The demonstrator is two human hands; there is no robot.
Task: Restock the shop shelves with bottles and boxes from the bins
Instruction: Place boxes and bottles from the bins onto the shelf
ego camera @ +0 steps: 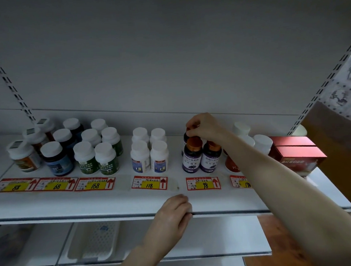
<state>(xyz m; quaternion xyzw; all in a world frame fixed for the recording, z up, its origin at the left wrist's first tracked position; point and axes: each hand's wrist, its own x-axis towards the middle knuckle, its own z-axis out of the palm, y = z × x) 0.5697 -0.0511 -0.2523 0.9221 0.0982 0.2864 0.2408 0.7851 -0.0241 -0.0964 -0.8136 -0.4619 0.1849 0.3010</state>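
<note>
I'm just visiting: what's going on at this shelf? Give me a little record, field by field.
place: shelf with price tags along its front
right hand: pinches the top of a dark bottle in the back row
in front of it: two purple bottles with copper caps, upright
left hand: holds the shelf's front edge
far right: red boxes
tag under the purple bottles: 98

Red-and-yellow price tags are running across the frame's middle, while patterned wallpaper is showing at the right edge.
</note>
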